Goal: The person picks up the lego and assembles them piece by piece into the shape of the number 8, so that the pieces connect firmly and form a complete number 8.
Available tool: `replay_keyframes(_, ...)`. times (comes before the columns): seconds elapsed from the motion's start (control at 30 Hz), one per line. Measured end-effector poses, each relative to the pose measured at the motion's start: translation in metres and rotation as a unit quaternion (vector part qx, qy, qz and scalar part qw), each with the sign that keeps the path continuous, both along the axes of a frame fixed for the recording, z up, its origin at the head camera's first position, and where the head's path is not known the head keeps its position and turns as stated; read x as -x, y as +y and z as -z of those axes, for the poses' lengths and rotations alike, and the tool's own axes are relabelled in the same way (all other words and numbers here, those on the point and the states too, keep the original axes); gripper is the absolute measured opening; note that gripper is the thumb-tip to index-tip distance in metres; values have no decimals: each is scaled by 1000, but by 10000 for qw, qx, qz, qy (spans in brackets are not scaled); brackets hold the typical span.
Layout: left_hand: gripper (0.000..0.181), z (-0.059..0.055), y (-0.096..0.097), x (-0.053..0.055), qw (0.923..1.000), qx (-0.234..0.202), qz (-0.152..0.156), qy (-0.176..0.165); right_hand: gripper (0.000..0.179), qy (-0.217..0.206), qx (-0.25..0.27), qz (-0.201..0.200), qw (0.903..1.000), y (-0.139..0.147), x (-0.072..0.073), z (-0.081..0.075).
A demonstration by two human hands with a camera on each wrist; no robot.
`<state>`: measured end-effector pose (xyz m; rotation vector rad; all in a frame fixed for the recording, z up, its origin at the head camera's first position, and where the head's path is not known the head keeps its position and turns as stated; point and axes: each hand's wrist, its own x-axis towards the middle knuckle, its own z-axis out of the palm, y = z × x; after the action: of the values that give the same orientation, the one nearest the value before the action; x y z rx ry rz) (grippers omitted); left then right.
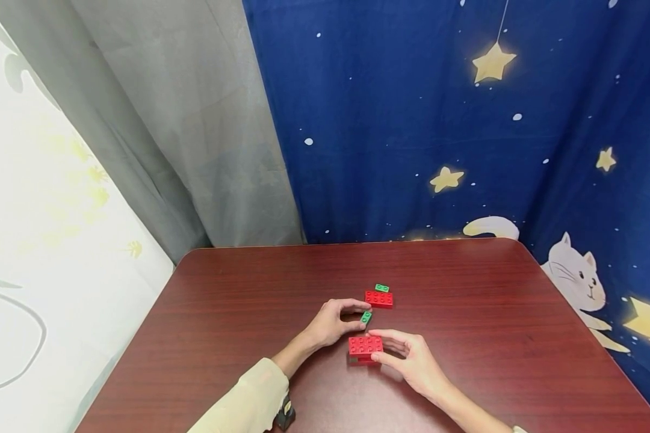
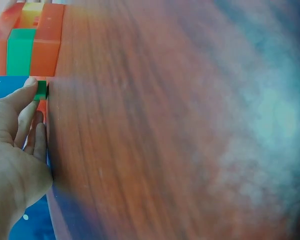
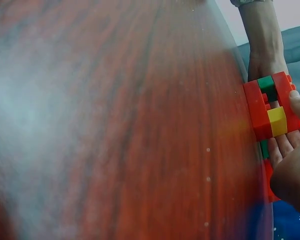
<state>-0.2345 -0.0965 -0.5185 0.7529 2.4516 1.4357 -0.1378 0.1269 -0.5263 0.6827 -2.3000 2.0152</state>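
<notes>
My left hand pinches a small green two-stud brick between thumb and fingers, low over the table. Just nearer to me, my right hand grips the right end of a brick stack. Two red eight-stud bricks form its top and bottom. Between them, the right wrist view shows a green brick at one end and a yellow brick at the other, with a gap in the middle. Beyond the left fingertips lies a loose red brick, and behind it another small green brick.
The dark red wooden table has a rounded far edge. Behind it hang a grey curtain and a blue star-patterned curtain. A black device sits at the left wrist, under the pale sleeve.
</notes>
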Motion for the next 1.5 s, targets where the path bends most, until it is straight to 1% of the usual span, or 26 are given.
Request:
replay_keyframes(0.2,40,-1,-1,-1,10000,-24,25,-3,38,-65,-14,63,10000,-1,-1,0)
replay_keyframes(0.47,39,-5,-3,-2,9998,-137,153,3,38,-164,-66,119,9998,0,-2,-1)
replay_keyframes(0.57,39,-6,-5,-3,9994,-299,139,-54,38,-174,-78,148,9997,0,-2,-1)
replay_keyframes(0.73,40,-8,-7,-5,9972,-708,148,-202,38,-204,-68,159,9996,0,-2,-1)
replay_keyframes(0.83,40,-10,-10,-6,9961,-852,142,-206,38,-234,-77,159,9996,0,-1,0)
replay_keyframes(0.97,40,-13,-13,-7,9955,-932,118,-110,37,-237,-115,170,9995,0,-1,0)
replay_keyframes(1.17,40,-18,-17,-8,9944,-1049,100,-91,38,-241,-86,136,9996,0,-1,1)
replay_keyframes(1.3,39,-20,-18,-12,9939,-1097,51,-130,38,-220,-39,96,9997,0,-1,0)
replay_keyframes(1.5,40,-26,-21,-20,9940,-1072,-27,-218,39,-298,-17,60,9995,0,-2,-2)
